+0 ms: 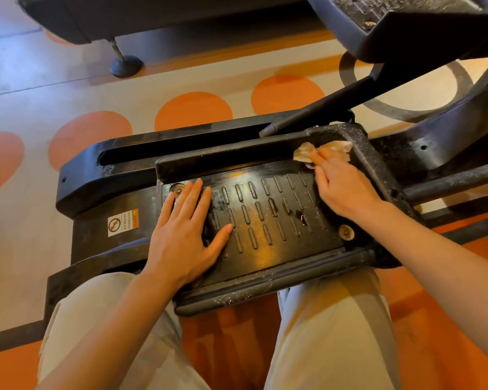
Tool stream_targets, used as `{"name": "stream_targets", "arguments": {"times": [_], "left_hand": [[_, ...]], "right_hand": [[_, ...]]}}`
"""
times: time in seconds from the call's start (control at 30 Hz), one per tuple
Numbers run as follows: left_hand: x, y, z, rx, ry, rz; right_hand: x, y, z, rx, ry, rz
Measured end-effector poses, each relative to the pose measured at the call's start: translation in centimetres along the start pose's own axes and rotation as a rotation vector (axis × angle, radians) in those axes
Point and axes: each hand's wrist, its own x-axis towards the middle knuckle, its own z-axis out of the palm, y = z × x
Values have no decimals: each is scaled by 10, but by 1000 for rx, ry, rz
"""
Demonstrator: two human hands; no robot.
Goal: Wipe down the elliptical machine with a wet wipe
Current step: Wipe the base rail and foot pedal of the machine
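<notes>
A black ribbed foot pedal of the elliptical machine lies in front of my knees, dusty along its raised rim. My left hand rests flat on the pedal's left part, fingers spread, holding nothing. My right hand presses a crumpled, soiled wet wipe into the pedal's far right corner, against the raised rim. Part of the wipe is hidden under my fingers.
The machine's black base rail runs left behind the pedal, with a white warning sticker. A second pedal and its arm hang at the top right. Another machine's levelling foot stands on the orange-dotted floor.
</notes>
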Motion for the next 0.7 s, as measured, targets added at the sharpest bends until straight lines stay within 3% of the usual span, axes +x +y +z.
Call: {"name": "stream_targets", "arguments": {"times": [0.43,0.7], "left_hand": [[-1,5,4,34,1,-15],[2,4,6,43,13,-12]], "right_hand": [[-4,-17,3,-81,-48,259],[6,-3,7,16,-10,170]]}}
